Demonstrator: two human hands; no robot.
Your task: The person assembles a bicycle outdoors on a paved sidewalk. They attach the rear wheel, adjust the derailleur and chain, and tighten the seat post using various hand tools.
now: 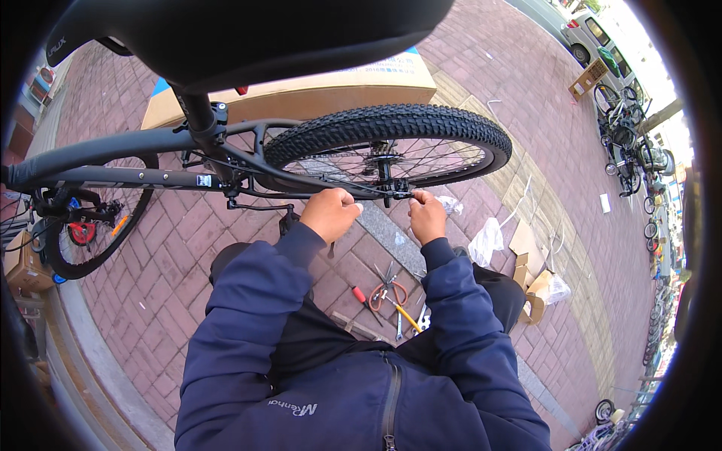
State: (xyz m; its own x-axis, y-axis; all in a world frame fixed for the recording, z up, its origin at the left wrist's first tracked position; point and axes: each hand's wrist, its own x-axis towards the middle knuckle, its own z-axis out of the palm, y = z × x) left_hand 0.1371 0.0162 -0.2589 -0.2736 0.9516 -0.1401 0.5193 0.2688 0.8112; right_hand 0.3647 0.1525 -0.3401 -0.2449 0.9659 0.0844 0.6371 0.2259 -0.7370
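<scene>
A black bicycle frame [169,140] stretches across in front of me, its saddle [271,37] looming at the top. Its rear wheel [481,135] has a knobby tyre and lies to the right. My left hand [329,216] is closed just below the chainstay, thumb against curled fingers; whatever is in them is too small to make out. Beside the rear derailleur [401,188], my right hand [427,216] is closed in a pinch. Its fingertips are at the derailleur's outer side, and what they grip is hidden. The crank and pedal [288,218] hang left of my left hand.
Between my knees lie a red-handled screwdriver [359,295], orange-handled scissors [387,286], and a wrench [400,325]. Clear plastic [487,242] and torn cardboard [532,289] are at right. A large carton [301,94] lies behind the bicycle; the front wheel [56,248] is at left.
</scene>
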